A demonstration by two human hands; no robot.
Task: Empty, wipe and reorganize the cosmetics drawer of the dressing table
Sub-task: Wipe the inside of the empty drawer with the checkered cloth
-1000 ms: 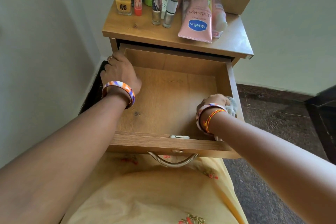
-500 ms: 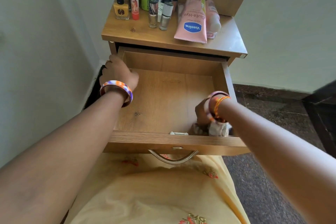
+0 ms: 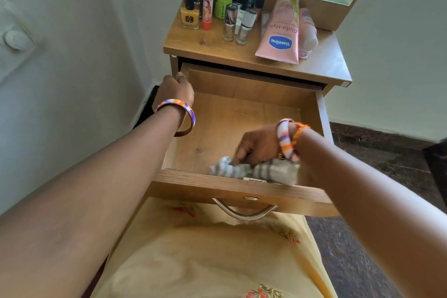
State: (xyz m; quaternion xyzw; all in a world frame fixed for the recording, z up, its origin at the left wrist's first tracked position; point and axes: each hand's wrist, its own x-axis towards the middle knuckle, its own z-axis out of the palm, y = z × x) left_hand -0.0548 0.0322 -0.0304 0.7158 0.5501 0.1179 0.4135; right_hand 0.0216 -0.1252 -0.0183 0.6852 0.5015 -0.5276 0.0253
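While the right hand (image 3: 260, 145) grips the cloth (image 3: 254, 170) against the drawer (image 3: 242, 186) front wall, the left hand (image 3: 175, 91) clasps the drawer's rear left corner. Cosmetics (image 3: 227, 7) stand on the worktop (image 3: 210, 49) above the drawer. Hard strokes could jolt the drawer and topple the bottles.

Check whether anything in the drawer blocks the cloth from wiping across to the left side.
Nothing visible does. The right hand presses the cloth at the drawer's front; the floor to its left is bare wood. The left hand only grips the left wall's rear end.

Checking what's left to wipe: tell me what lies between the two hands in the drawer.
Only bare drawer floor lies between the left hand on the side wall and the right hand pressing the cloth, in the head view.
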